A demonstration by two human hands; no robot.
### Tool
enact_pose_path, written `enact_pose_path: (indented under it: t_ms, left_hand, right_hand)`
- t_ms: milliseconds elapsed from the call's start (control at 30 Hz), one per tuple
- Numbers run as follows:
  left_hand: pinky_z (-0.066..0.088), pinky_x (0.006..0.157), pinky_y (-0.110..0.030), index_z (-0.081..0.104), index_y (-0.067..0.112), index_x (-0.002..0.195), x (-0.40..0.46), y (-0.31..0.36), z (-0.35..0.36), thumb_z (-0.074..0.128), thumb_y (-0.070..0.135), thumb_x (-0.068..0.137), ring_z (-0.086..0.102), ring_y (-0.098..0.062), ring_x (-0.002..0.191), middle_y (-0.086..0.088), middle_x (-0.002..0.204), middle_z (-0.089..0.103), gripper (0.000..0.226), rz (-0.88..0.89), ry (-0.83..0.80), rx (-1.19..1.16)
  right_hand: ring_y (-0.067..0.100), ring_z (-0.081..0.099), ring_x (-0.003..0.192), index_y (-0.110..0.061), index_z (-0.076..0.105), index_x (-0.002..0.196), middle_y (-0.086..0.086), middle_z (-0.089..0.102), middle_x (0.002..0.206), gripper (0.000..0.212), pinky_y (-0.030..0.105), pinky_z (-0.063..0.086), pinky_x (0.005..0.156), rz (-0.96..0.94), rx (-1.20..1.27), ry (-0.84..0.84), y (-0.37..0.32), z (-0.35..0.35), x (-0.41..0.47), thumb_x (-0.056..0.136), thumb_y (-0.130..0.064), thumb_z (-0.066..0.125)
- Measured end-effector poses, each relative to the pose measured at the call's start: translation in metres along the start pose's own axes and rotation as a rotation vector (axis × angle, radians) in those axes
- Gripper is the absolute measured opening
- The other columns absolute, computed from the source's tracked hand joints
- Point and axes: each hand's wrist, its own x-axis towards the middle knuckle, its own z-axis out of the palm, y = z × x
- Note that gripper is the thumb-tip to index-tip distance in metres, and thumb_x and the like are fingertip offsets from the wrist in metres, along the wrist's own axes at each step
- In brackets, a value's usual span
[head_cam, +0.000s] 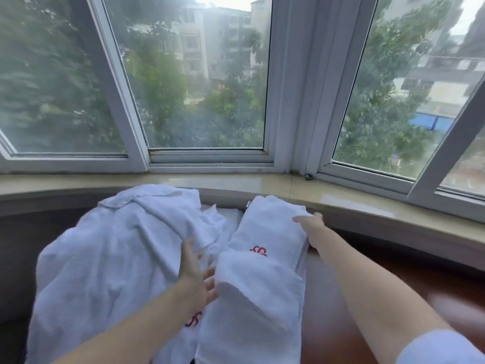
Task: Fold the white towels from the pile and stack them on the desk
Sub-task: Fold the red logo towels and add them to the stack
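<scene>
Both hands were flat and unclenched, the left hand (195,274) pressing the near-left side of the folded towel stack (262,279) and the right hand (313,227) its far-right edge, probably squaring it up on the wooden desk (341,298), right of the unfolded towel pile (112,253).

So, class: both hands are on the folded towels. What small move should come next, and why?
Probably press the two hands inward to square the folded stack. The left hand lies flat against its near left side, the right hand against its far right edge, and its layers look uneven. The loose pile waits beside it.
</scene>
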Motion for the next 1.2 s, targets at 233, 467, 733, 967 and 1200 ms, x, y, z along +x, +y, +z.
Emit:
enact_pose_path:
  t_ms: [233,467,733,967,1200]
  left_hand:
    - [0.046,0.067,-0.034,0.057,0.013,0.12,0.033,0.021,-0.005,0.064,-0.003,0.081,0.056,-0.025,0.074,-0.018,0.102,0.064,0.043,-0.134,-0.278,0.585]
    - [0.057,0.066,-0.028,0.07,0.026,0.115,0.028,0.032,-0.015,0.067,-0.009,0.08,0.069,-0.019,0.088,-0.006,0.11,0.071,0.05,-0.142,-0.684,0.837]
    - [0.052,0.056,-0.031,0.046,0.036,0.131,0.03,-0.004,-0.033,0.069,-0.004,0.079,0.069,-0.028,0.073,-0.015,0.111,0.067,0.069,-0.113,-0.461,0.874]
    - [0.053,0.092,-0.047,0.028,0.039,0.144,0.015,-0.012,-0.022,0.065,-0.004,0.083,0.063,-0.033,0.108,-0.011,0.125,0.055,0.083,-0.008,-0.433,0.861]
    - [0.055,0.074,-0.036,0.02,0.027,0.152,0.0,-0.009,-0.031,0.05,-0.003,0.093,0.065,-0.027,0.095,-0.01,0.138,0.053,0.072,-0.066,-0.514,0.511]
  right_hand:
    - [0.017,0.054,0.09,-0.028,0.049,0.135,-0.001,0.052,0.122,0.053,0.025,0.043,0.072,-0.352,-0.011,0.103,-0.003,0.009,0.034,0.088,-0.003,0.046]
    - [0.01,0.055,0.099,-0.026,0.053,0.131,-0.004,0.052,0.118,0.047,0.006,0.042,0.076,-0.509,0.194,0.134,-0.029,0.022,0.04,0.088,-0.006,0.055]
    - [0.022,0.051,0.091,-0.018,0.04,0.14,0.01,0.041,0.136,0.065,0.03,0.043,0.073,-0.13,-0.037,0.127,0.024,0.009,0.015,0.08,-0.01,0.062]
    - [0.025,0.059,0.106,-0.023,0.027,0.145,0.002,0.053,0.12,0.078,0.043,0.051,0.093,-0.195,0.014,-0.111,0.062,0.01,-0.045,0.079,-0.013,0.066]
    - [0.019,0.06,0.11,-0.031,0.026,0.148,-0.004,0.047,0.137,0.08,0.034,0.052,0.089,-0.084,0.034,-0.361,0.067,-0.003,-0.094,0.082,-0.023,0.071]
